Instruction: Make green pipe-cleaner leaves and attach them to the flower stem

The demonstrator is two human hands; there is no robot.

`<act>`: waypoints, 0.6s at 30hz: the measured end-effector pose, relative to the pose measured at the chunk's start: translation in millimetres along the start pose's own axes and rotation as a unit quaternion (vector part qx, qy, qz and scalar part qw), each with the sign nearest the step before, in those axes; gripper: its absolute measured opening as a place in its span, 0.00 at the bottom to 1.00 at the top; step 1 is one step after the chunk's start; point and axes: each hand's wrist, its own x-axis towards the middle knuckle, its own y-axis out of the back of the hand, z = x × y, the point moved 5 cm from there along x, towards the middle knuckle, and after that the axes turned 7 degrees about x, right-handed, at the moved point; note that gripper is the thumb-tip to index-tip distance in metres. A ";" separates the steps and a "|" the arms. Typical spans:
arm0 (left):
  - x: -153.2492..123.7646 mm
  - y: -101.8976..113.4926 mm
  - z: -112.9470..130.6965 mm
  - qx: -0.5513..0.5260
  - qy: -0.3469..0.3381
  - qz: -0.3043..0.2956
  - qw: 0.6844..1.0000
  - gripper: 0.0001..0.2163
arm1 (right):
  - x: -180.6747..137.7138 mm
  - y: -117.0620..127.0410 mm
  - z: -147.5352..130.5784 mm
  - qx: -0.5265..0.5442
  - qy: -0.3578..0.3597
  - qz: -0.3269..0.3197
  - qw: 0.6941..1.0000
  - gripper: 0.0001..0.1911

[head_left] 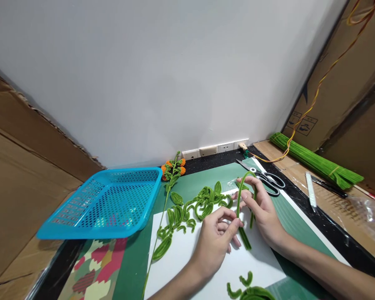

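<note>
A green pipe cleaner is bent into a tall arch between my two hands. My left hand pinches its near end between thumb and fingertips. Around the upper part of the arch, the fingers of my right hand close on it, and its other end hangs below them. Just under my left fingertips a thick green piece shows against the white paper; whether it is held or lies there I cannot tell. Several leaf-shaped and curled green pieces lie at the paper's far side, and more curled pieces at the bottom.
A blue perforated basket stands on the left. Beside it lies a long green stem with orange blooms. Scissors rest behind my right hand. At the right are a pipe cleaner bundle, a white-handled cutter and a cable.
</note>
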 end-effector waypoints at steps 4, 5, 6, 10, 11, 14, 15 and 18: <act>-2.5 -2.9 0.2 0.005 0.001 -0.011 1.000 0.15 | -8.7 -4.2 -5.5 -0.016 0.016 -0.032 0.999 0.23; -2.9 -3.6 1.3 0.003 0.000 -0.015 1.000 0.15 | -11.6 -5.8 -7.1 -0.027 0.020 -0.044 0.998 0.24; -3.3 -4.1 2.8 -0.001 -0.002 -0.018 1.000 0.14 | -14.5 -7.5 -9.0 -0.040 0.029 -0.054 0.997 0.25; -4.8 -6.0 10.8 -0.009 -0.016 -0.038 0.999 0.12 | -24.1 -14.5 -16.6 -0.108 0.100 -0.067 0.987 0.25; -5.2 -6.3 12.0 -0.009 -0.019 -0.042 0.999 0.11 | -25.8 -16.6 -17.1 -0.121 0.116 -0.072 0.983 0.25; -5.9 -6.7 11.9 -0.012 -0.018 -0.045 0.999 0.10 | -28.6 -20.4 -15.2 -0.138 0.140 -0.085 0.977 0.25; -5.9 -6.8 11.0 -0.015 -0.015 -0.044 0.999 0.10 | -28.9 -20.7 -13.9 -0.139 0.142 -0.088 0.976 0.25; -5.5 -7.3 8.3 -0.019 -0.004 -0.041 0.999 0.10 | -28.4 -19.3 -11.0 -0.135 0.143 -0.084 0.977 0.23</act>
